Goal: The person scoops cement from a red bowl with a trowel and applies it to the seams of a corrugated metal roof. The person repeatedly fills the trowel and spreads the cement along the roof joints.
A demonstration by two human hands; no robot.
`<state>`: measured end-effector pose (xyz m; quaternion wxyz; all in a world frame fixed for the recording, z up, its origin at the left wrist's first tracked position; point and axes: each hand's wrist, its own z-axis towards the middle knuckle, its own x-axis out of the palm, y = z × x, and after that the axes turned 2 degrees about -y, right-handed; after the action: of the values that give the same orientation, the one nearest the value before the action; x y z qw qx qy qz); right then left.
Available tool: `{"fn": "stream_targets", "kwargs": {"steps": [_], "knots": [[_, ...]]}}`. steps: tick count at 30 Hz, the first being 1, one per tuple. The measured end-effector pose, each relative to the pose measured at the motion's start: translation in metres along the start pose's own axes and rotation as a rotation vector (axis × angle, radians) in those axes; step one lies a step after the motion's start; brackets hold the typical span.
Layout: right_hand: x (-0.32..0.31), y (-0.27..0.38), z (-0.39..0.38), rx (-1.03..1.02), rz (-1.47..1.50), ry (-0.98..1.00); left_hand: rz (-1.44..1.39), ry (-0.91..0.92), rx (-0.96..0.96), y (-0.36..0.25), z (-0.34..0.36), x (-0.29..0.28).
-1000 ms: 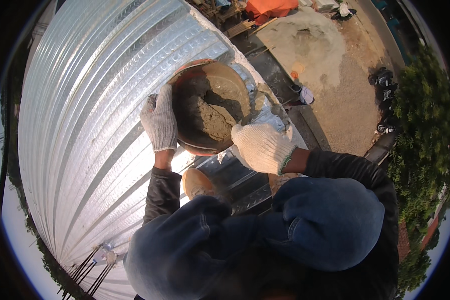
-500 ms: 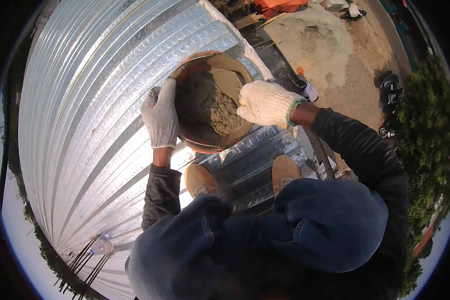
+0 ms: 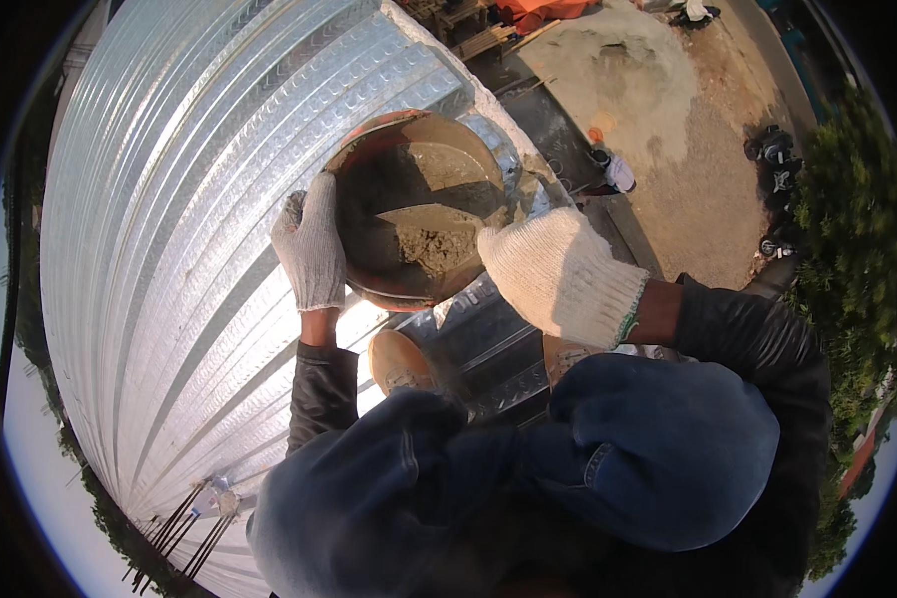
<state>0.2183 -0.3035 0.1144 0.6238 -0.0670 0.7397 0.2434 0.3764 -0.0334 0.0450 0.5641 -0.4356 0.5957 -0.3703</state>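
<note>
A round bucket [image 3: 379, 130] with a reddish rim holds wet grey-brown mortar [image 3: 444, 159]. My left hand [image 3: 309, 239], in a grey knit glove, is closed on the bucket's left rim. My right hand [image 3: 558, 274], in a cream glove, is closed at the right side of the bucket on what looks like a trowel, its blade [image 3: 429, 234] down in the mortar with a lump on it. The trowel's handle is mostly hidden by the glove. My two tan shoes [image 3: 399, 364] stand below the bucket on corrugated metal sheeting.
Shiny metal sheeting [image 3: 149, 249] spreads left, with rebar [image 3: 179, 518] poking up at lower left. A concrete edge [image 3: 478, 100] borders a drop to the ground with a sand pile [image 3: 608, 90], orange tarp [image 3: 538, 12], timber, parked motorbikes [image 3: 772, 149] and trees [image 3: 842, 249].
My right hand rose toward the upper right of the bucket, then came back down and right, with the trowel blade shifting in the mortar. My left hand stays on the rim.
</note>
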Motion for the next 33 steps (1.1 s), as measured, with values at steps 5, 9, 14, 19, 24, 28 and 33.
{"fn": "stream_targets", "kwargs": {"steps": [5,9,14,19,24,28,33], "knots": [[0.022,-0.072,-0.006,0.190,0.211,-0.060,-0.079,-0.012,0.009,-0.013,-0.015,0.023],[0.061,-0.086,0.043,0.183,0.503,0.173,0.010,0.067,0.011,-0.002,-0.010,0.017],[0.031,-0.065,0.069,0.149,0.799,0.417,-0.004,0.083,0.001,0.013,-0.003,0.004],[0.080,-0.038,0.059,-0.195,0.927,0.094,-0.010,0.061,0.005,0.010,-0.010,0.009],[0.079,-0.009,0.053,0.087,0.735,0.016,-0.017,0.031,0.036,0.011,-0.010,0.001],[0.055,-0.010,0.016,0.157,0.251,-0.011,-0.088,0.042,0.015,0.013,-0.012,0.006],[0.014,-0.015,0.003,0.004,-0.205,-0.135,-0.103,-0.018,-0.046,0.020,-0.006,-0.008]]}}
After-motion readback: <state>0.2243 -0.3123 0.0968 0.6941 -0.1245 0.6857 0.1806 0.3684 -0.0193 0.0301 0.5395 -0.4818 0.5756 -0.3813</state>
